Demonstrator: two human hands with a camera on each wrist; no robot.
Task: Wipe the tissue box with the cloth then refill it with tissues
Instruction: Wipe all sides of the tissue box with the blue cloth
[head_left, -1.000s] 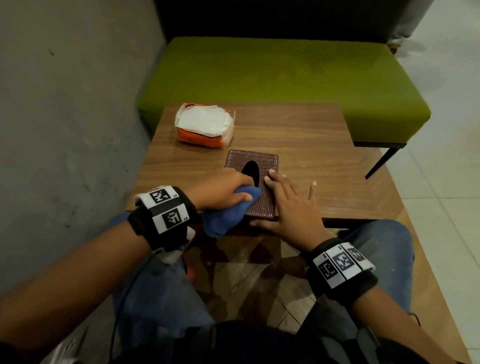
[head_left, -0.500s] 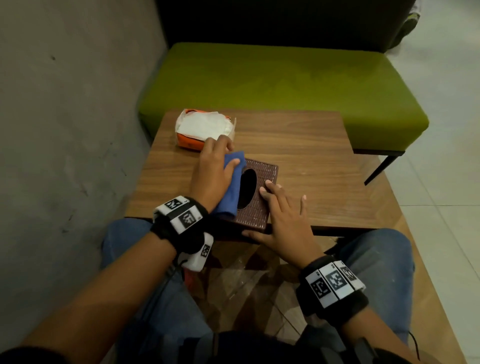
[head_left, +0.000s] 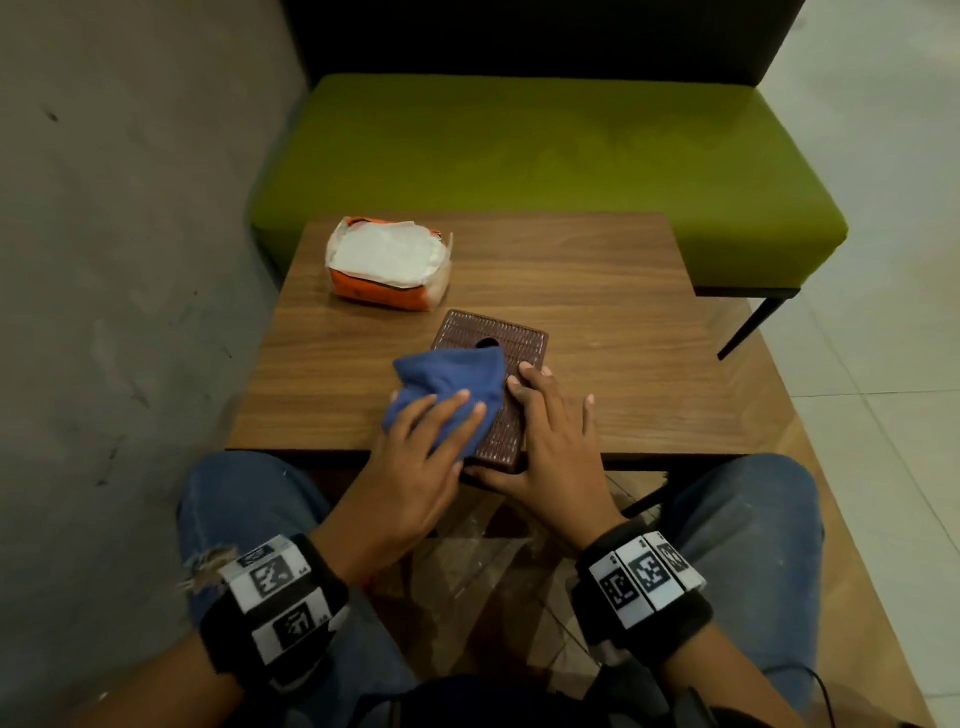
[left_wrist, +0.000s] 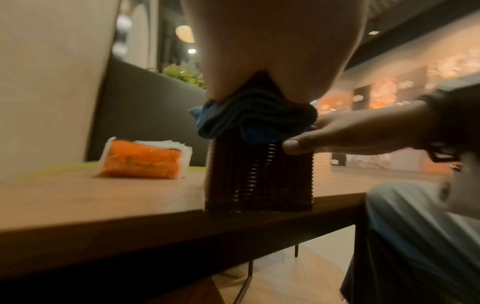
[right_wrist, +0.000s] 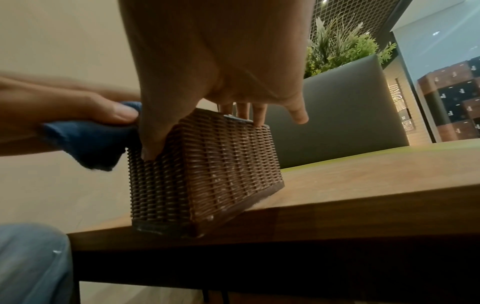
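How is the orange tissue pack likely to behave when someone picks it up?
The tissue pack probably squashes rather than holds shape: it looks soft and crinkled. Likely light, being paper. Its top is open, so loose white sheets might slip out if tilted.

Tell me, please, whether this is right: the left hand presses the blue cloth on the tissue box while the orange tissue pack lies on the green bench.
Not quite: the head view shows the orange tissue pack lying on the wooden table, not the green bench. The left hand does press the blue cloth on the tissue box.
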